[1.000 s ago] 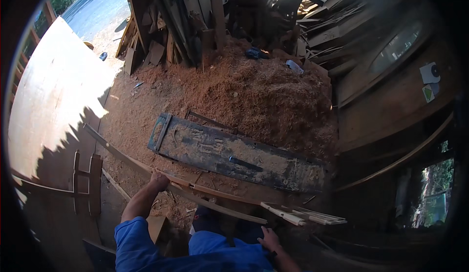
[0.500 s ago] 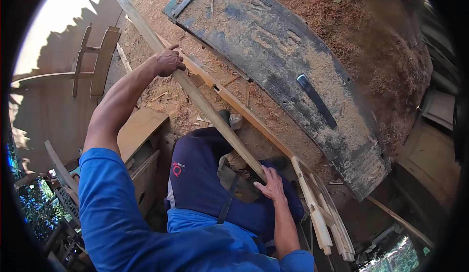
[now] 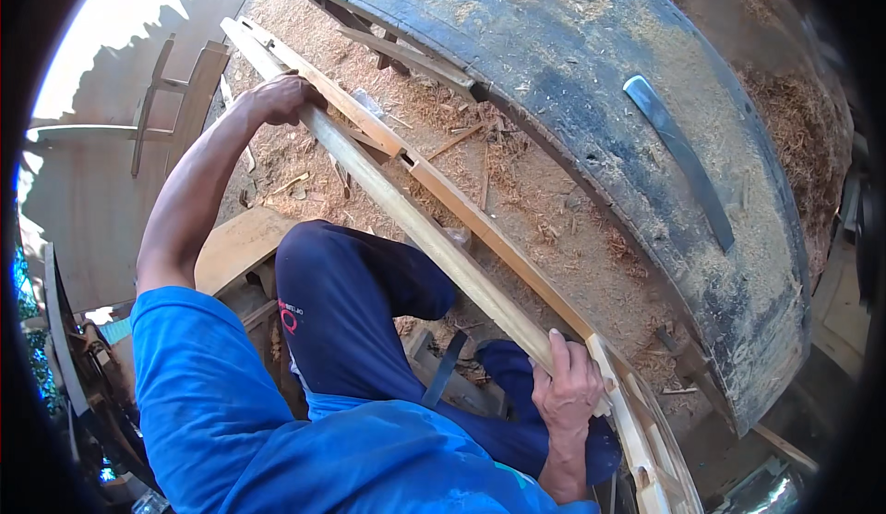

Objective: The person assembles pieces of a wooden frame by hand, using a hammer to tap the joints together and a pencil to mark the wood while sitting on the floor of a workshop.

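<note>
Both my hands hold a long pale wooden bar that slants from far left to near right, above my bent legs. My left hand is wrapped round it close to its far end. Around its near end, my right hand is closed, with the thumb on top. Alongside and just beyond the bar lies a longer notched wooden rail, nearly parallel to it. That rail leads into a slatted wooden frame beside my right hand. The bar's tip under my right palm is partly hidden.
A worn workbench, strewn with sawdust, fills the upper right. A dark flat strip lies on it. Wood shavings cover the ground. Jointed wooden pieces stand at the left, and a board lies beside my left knee.
The bar has moved closer alongside the notched rail, its near end shifting right. My right hand has gone from fingers spread at the bar's end to gripping it. The view has shifted too.
</note>
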